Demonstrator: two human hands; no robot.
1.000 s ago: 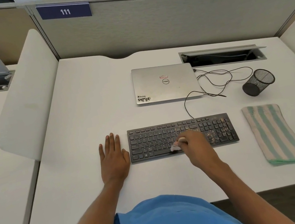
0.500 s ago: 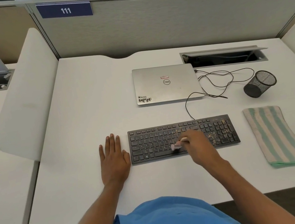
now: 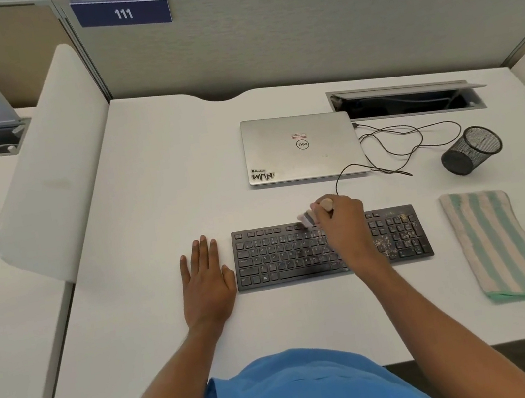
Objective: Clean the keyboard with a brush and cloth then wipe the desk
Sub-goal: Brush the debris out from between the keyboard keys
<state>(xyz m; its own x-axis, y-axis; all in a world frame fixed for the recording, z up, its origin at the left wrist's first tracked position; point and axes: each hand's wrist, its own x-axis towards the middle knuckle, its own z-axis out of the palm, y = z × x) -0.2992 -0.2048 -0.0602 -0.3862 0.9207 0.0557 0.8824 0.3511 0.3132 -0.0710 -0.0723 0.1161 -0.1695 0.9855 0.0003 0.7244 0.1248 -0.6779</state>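
Head view: a white bench [image 3: 163,236] is seen from above, with both hands at a black keyboard [image 3: 281,254].
Right hand: the right hand [image 3: 341,220] is closed around a small brush [image 3: 307,217], held over the keyboard's far edge; the bristle end is blurred and is pointed toward the left hand's side.
Left hand: the left hand [image 3: 207,281] is laid open and flat on the bench, palm down, just beside the keyboard's near end; nothing is gripped.
Keyboard position: it is found between the two forearms, under the right hand, with its long axis run from the left hand outward past the right hand.
Debris: pale crumbs are seen on the keys beyond the right wrist, on the number-pad end.
Brush handling: it is judged light and stiff in the handle, soft at the bristles; it is best pinched by the handle, as it is now.
Keyboard handling: it is judged light, flat and rigid, likely to slide on the smooth bench; it is best steadied at a short end.
Cloth: a striped cloth [image 3: 498,246] is laid folded well beyond the right hand, its long axis toward and away from the person; it is judged soft and limp.
Step in hand: brushing is judged under way; cloth wiping is not yet begun.
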